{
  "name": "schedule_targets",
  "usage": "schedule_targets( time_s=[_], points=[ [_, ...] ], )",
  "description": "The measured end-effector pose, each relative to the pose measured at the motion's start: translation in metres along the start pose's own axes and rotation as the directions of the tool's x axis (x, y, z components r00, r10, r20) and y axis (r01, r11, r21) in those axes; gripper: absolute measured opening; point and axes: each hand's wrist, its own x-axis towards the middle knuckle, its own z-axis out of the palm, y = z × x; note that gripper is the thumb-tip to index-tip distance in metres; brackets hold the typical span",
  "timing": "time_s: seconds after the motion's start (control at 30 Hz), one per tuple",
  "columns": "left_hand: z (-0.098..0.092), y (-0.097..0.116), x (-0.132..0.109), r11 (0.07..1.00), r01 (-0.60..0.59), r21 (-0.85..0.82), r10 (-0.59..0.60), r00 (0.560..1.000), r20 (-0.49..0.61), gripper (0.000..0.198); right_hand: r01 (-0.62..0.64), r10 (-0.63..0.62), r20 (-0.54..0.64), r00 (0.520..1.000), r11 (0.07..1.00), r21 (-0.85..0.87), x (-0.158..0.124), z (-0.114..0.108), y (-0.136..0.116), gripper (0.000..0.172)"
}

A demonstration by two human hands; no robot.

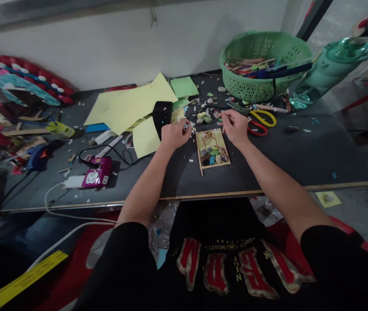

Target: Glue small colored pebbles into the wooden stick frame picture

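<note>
A small stick-framed picture (213, 148) lies on the dark table, with pebbles along its lower half and a reddish-brown line pattern above them. By its upper left corner is my left hand (176, 133), its fingers bent together near small white scraps; what they hold, if anything, is too small to name. My right hand (234, 126) is at the upper right corner, thumb and fingers pinched near some pebbles; I cannot make out anything between them. Green and grey pebbles (205, 117) lie beyond the frame, between the hands.
Yellow-handled scissors (263, 119) and a red handle (257, 128) lie right of my right hand. Behind stand a green basket (251, 84) and a green plastic bottle (329, 69). Yellow paper (125, 106), a purple power adapter (98, 172) and cables are left. A person's arm shows far left.
</note>
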Motion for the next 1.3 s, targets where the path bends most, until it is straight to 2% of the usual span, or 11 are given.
schedule_targets(
  time_s=[0.23, 0.43, 0.6, 0.73, 0.93, 1.13, 1.3],
  points=[
    [0.004, -0.002, 0.000, 1.000, 0.025, -0.009, -0.025, 0.998, -0.055, 0.028, 0.001, -0.001, -0.003, 1.000, 1.000, -0.013, 0.001, 0.000, 0.004, 0.034],
    [0.005, -0.003, 0.001, 1.000, 0.010, 0.002, -0.010, 0.995, -0.097, 0.027, 0.025, -0.031, -0.050, 0.998, 0.993, -0.118, 0.004, -0.002, 0.009, 0.035],
    [0.004, -0.001, 0.003, 0.997, 0.074, 0.007, -0.074, 0.997, 0.006, 0.021, 0.033, -0.054, -0.077, 0.996, 0.967, -0.254, 0.005, -0.004, 0.005, 0.033],
    [0.003, -0.002, 0.005, 0.994, 0.111, 0.006, -0.111, 0.989, 0.102, 0.026, 0.017, -0.040, -0.079, 0.996, 0.962, -0.271, 0.005, -0.004, 0.003, 0.033],
    [-0.002, 0.003, 0.004, 0.996, 0.089, 0.008, -0.089, 0.989, 0.117, 0.039, 0.001, -0.011, -0.041, 0.999, 0.974, -0.229, 0.004, -0.004, 0.004, 0.033],
    [0.004, 0.007, 0.002, 0.995, 0.090, -0.049, -0.089, 0.996, 0.017, 0.044, 0.002, 0.009, 0.057, 0.998, 0.983, -0.186, -0.001, 0.000, 0.002, 0.031],
    [0.013, 0.009, -0.001, 0.992, -0.010, -0.125, -0.007, 0.991, -0.134, 0.035, -0.045, 0.061, 0.125, 0.990, 0.991, -0.124, -0.002, -0.001, 0.004, 0.031]
  ],
)
